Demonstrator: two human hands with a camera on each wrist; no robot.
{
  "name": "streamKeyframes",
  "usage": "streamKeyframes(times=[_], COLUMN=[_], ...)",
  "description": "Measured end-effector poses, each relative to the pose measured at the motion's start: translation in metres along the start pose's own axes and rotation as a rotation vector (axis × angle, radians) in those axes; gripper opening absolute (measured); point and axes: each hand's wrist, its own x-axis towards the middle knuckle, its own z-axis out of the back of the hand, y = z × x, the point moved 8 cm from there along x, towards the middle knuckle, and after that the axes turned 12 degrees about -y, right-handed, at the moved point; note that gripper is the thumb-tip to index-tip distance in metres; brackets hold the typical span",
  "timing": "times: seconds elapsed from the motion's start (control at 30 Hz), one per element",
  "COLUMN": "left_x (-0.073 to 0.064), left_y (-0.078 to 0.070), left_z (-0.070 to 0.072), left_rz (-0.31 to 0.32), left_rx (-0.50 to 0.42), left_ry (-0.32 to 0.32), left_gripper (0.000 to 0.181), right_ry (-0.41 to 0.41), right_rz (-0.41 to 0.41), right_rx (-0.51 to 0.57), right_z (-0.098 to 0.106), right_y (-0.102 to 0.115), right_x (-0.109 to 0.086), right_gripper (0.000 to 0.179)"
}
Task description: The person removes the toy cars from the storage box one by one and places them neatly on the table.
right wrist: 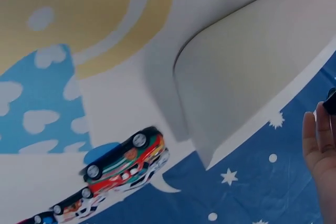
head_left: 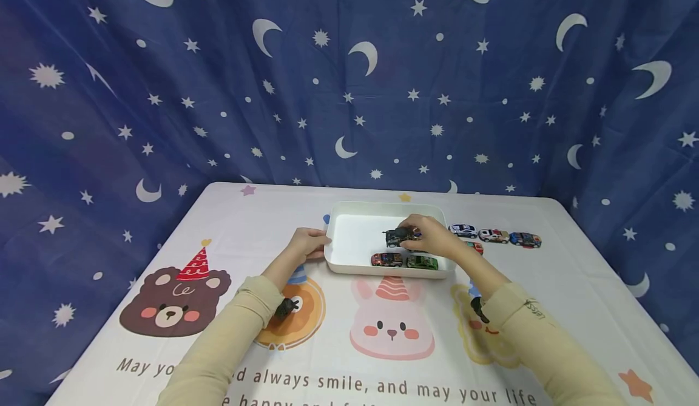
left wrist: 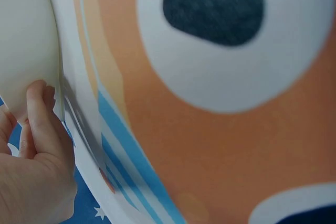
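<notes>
So the black toy car is right at the fingertips of the right hand, over the inside of the white tray, poking out past the fingers toward the tray's left side. Can't tell if its wheels touch the tray floor. Those right fingers are bent in and pinching the car, thumb on the near side; the right wrist cam only catches a dark bit of it at the frame edge. The left hand is at the tray's left end, fingers curled over the wall and gripping it. Also in the tray, along its front wall: a red car and a green car just beside it. Right of the tray there's a row: white-and-blue car, white-and-red car, blue car, plus an orange-red car partly behind the right arm. No brand I can read on any car. In front of the tray, the tablecloth says "always smile, and may your life", partly covered by the left sleeve.
</notes>
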Motion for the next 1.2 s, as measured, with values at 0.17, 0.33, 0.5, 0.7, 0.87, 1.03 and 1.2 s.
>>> streamKeyframes(times=[0.17, 0.33, 0.5, 0.7, 0.87, 1.03, 1.2], left_x=[0.003, 0.007, 0.006, 0.001, -0.002, -0.001, 0.0], left_y=[-0.001, -0.004, -0.007, 0.001, 0.006, 0.001, -0.002], left_z=[-0.001, -0.005, -0.008, -0.008, -0.003, -0.001, -0.002], left_rz=[0.002, 0.003, -0.004, 0.018, 0.034, 0.027, 0.032], left_rx=[0.009, 0.019, 0.029, 0.033, 0.035, 0.028, 0.038], left_ry=[-0.004, -0.003, -0.005, 0.011, 0.0, -0.01, -0.007], left_gripper=[0.039, 0.037, 0.036, 0.039, 0.039, 0.039, 0.04], right_ry=[0.006, 0.0, -0.015, -0.009, -0.019, -0.054, -0.059], right_rz=[0.001, 0.023, 0.007, -0.023, 0.025, 0.03, 0.015], right_rx=[-0.003, -0.008, -0.014, 0.005, -0.016, -0.045, -0.118], right_z=[0.009, 0.02, 0.028, 0.034, 0.04, 0.051, 0.062], right_y=[-0.006, -0.016, -0.029, -0.035, -0.038, -0.045, -0.055], right_x=[-0.008, -0.019, -0.033, -0.051, -0.061, -0.066, -0.073], right_gripper=[0.034, 0.033, 0.037, 0.039, 0.036, 0.036, 0.038])
